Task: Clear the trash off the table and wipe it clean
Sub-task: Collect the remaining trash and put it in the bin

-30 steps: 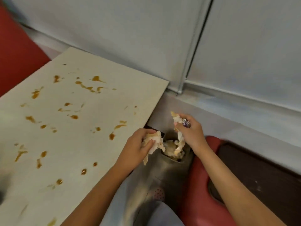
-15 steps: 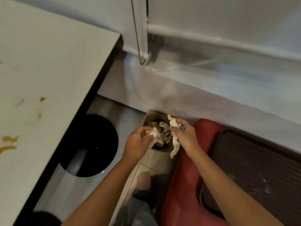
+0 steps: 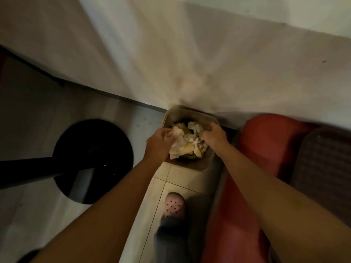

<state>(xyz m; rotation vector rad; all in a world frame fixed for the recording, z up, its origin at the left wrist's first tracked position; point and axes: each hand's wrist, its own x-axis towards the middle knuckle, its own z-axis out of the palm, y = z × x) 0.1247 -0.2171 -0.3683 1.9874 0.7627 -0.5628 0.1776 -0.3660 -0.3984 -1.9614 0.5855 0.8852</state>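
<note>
A beige rectangular bin stands on the floor against the wall, filled with stained, crumpled tissues. My left hand is over the bin's left rim and grips a white crumpled tissue that hangs into the bin. My right hand is palm down over the bin's right side. Its fingers curl into the pile, and blur hides whether they hold anything. The table top is out of view.
The table's black round base and its post are on the floor to the left. A red seat with a dark brown cushion is on the right. My pink perforated shoe is below the bin.
My view has swung down from the stained table top to the floor. Both hands have dropped lower into the bin. The tissue strip no longer dangles from my right hand.
</note>
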